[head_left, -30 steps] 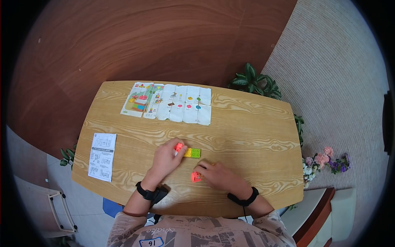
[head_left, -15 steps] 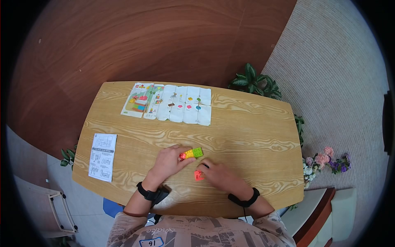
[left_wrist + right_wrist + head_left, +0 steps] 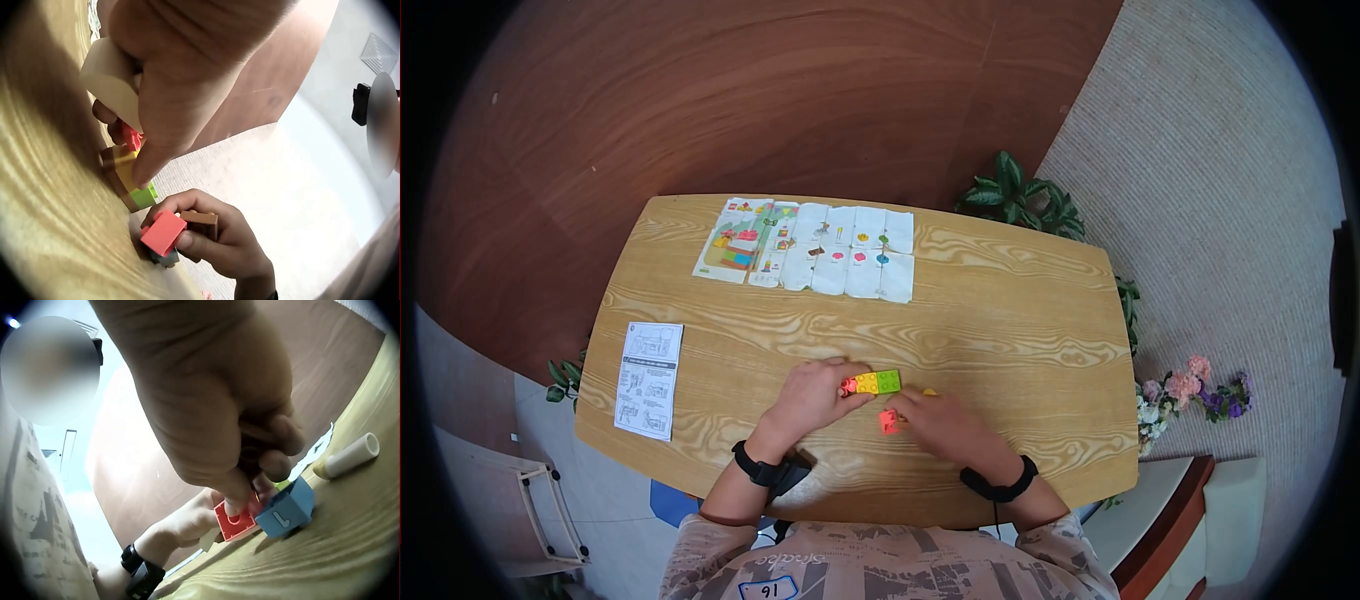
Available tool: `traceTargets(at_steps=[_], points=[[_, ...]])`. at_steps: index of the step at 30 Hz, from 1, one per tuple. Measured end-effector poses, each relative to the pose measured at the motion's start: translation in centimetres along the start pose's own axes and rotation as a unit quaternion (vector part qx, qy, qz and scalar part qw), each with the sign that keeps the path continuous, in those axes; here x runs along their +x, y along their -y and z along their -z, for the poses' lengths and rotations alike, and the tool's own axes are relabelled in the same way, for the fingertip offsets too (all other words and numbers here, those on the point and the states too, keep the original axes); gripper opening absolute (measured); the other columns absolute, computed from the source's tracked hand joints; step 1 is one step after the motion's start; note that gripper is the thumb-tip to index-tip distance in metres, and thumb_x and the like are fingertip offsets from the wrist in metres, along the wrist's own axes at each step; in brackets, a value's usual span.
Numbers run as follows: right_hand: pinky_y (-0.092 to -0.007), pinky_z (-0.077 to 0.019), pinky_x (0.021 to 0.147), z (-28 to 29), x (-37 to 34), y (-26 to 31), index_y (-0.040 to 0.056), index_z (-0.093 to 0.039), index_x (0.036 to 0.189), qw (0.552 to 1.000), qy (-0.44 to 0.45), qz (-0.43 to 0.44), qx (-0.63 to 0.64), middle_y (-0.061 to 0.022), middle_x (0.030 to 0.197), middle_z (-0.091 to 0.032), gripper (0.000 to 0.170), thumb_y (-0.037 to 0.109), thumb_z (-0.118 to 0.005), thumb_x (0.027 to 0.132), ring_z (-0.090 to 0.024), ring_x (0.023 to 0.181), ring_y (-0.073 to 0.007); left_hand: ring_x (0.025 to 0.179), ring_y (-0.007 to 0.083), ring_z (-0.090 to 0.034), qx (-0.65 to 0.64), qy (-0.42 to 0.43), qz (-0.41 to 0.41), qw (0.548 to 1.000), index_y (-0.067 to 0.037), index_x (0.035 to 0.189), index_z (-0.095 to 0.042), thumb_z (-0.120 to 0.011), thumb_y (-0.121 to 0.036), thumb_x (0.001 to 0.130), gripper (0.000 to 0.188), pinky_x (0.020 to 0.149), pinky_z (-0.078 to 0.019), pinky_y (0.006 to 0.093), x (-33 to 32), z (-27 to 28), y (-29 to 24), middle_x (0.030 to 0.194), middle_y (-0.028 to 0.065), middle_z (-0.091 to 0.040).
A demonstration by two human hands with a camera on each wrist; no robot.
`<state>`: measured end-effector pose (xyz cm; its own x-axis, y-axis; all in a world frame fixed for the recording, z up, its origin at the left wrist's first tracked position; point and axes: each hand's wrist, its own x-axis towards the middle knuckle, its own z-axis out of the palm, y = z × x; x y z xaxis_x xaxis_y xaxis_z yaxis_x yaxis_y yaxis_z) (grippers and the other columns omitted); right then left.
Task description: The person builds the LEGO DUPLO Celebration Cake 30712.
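My left hand [image 3: 808, 395] grips the left end of a row of toy bricks near the table's middle. Yellow [image 3: 866, 384] and green [image 3: 888, 381] studded bricks show on top, with a red piece [image 3: 131, 137] at the fingers and brown beneath. A cream-coloured piece [image 3: 112, 80] sits under the palm. Just right of the row, my right hand [image 3: 948, 428] holds a red brick [image 3: 164, 233] between thumb and fingers; a brown piece [image 3: 200, 219] is tucked in the same hand. A blue brick marked 1 [image 3: 287, 512] sits at its fingertips.
A white tube with a yellow base [image 3: 353, 456] lies on the table beside the right hand. A colourful instruction sheet [image 3: 840, 270] is spread at the table's far edge. A black-and-white leaflet [image 3: 649, 380] lies at the left. Plants and flowers [image 3: 1190, 395] stand around the table.
My left hand has shifted its grip and brought the brick row slightly right and nearer. My right hand, with the red brick, has moved a little right; the gap between hand and row has narrowed.
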<state>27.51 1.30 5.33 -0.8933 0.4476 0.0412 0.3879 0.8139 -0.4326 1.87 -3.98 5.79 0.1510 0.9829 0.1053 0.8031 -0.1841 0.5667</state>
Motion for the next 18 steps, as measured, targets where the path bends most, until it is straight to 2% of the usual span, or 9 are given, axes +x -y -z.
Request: traceTargets(at_steps=[1, 4, 7, 10, 13, 16, 18], points=[[-0.0514, -0.0582, 0.079, 0.0, -0.1, -0.1, 0.005, -0.06, 0.123, 1.0, -0.008, 0.001, 0.015, -0.0154, 0.113, -0.068, 0.028, 0.006, -0.062, 0.096, -0.072, 0.091, -0.0403, 0.087, 0.0345, -0.074, 0.0, -0.002, -0.005, 1.0, -0.014, 0.12, -0.078, -0.083, -0.035, 0.09, 0.037, 0.077, -0.0592, 0.0456, 0.0, 0.0, 0.0, 0.096, 0.012, -0.076], [-0.0529, -0.0572, 0.081, 2.5, 0.2, 1.2, 0.0066, -0.061, 0.126, 0.992, 0.022, -0.088, 0.082, -0.0164, 0.111, -0.071, 0.028, 0.01, -0.064, 0.099, -0.072, 0.094, -0.0412, 0.09, 0.0349, -0.074, -0.021, 0.0, -0.021, 1.0, -0.014, 0.122, -0.078, -0.083, -0.034, 0.09, 0.038, 0.079, -0.0593, 0.0455, 0.0, -0.1, 0.1, 0.098, 0.0124, -0.076], [-0.051, -0.0575, 0.079, 3.8, 0.6, 1.1, 0.0075, -0.061, 0.126, 0.989, -0.058, -0.075, 0.109, -0.0172, 0.106, -0.071, 0.026, 0.015, -0.065, 0.101, -0.073, 0.094, -0.04, 0.092, 0.0353, -0.074, -0.037, 0.028, -0.033, 0.998, -0.013, 0.123, -0.077, -0.083, -0.035, 0.091, 0.04, 0.081, -0.0592, 0.0456, 0.1, -0.3, 0.0, 0.1, 0.0127, -0.076], [-0.0457, -0.058, 0.073, 3.2, 1.2, 0.4, 0.0119, -0.065, 0.127, 0.985, -0.152, -0.046, 0.065, -0.0103, 0.104, -0.074, 0.036, 0.015, -0.075, 0.092, -0.074, 0.085, -0.0363, 0.094, 0.0359, -0.074, -0.033, 0.055, -0.028, 0.998, -0.014, 0.124, -0.077, -0.082, -0.037, 0.091, 0.04, 0.081, -0.059, 0.0461, 0.1, -0.1, -0.5, 0.103, 0.0131, -0.076], [-0.0447, -0.0582, 0.066, 3.0, 1.6, 0.4, 0.0113, -0.064, 0.123, 0.989, -0.144, -0.033, -0.018, -0.0126, 0.102, -0.073, 0.028, 0.016, -0.068, 0.096, -0.074, 0.083, -0.0357, 0.095, 0.0363, -0.074, -0.036, 0.081, -0.027, 0.996, -0.012, 0.126, -0.077, -0.082, -0.038, 0.092, 0.043, 0.083, -0.0589, 0.0461, 0.2, -0.1, -0.4, 0.104, 0.0141, -0.077], [-0.0443, -0.0579, 0.063, 1.6, 2.0, -0.2, 0.0126, -0.064, 0.12, 0.988, -0.141, -0.014, -0.067, -0.0106, 0.098, -0.073, 0.028, 0.015, -0.07, 0.093, -0.073, 0.079, -0.0345, 0.091, 0.0391, -0.072, -0.05, 0.05, -0.056, 0.996, -0.008, 0.121, -0.077, -0.083, -0.04, 0.092, 0.044, 0.081, -0.0574, 0.0483, 0.1, -1.0, 0.3, 0.102, 0.016, -0.075], [-0.0447, -0.0583, 0.065, 1.6, 2.1, 0.1, 0.0121, -0.064, 0.117, 0.989, -0.142, -0.015, -0.045, -0.0106, 0.095, -0.072, 0.026, 0.015, -0.07, 0.093, -0.073, 0.081, -0.0342, 0.093, 0.0401, -0.072, -0.054, 0.055, -0.05, 0.996, -0.007, 0.122, -0.076, -0.083, -0.04, 0.091, 0.046, 0.082, -0.0577, 0.0486, 0.1, -0.8, 0.2, 0.102, 0.0173, -0.075]])
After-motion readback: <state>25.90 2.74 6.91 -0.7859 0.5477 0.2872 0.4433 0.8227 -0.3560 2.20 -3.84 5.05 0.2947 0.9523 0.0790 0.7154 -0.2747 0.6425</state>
